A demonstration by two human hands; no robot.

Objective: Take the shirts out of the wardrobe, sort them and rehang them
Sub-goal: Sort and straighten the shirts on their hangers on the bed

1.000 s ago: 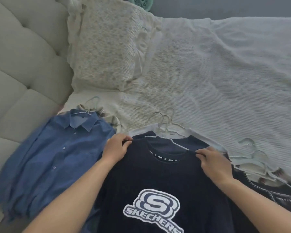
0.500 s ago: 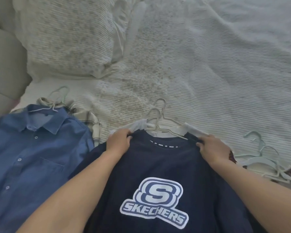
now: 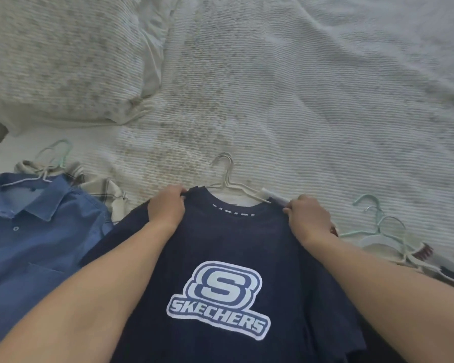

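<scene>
A navy T-shirt with a white Skechers logo lies flat on the bed, on top of a white hanger whose hook points away from me. My left hand grips the shirt's left shoulder. At the right shoulder, my right hand grips the cloth beside the hanger's arm. A blue button shirt on a pale hanger lies to the left, over a checked shirt.
Several loose mint and white hangers lie at the right on dark garments. A pillow sits at the back left. The white textured bedspread stretches beyond the shirts.
The view has tilted down and moved closer. Both hands have slid the navy shirt's shoulders outward along the hanger, and the shirt now lies flatter.
</scene>
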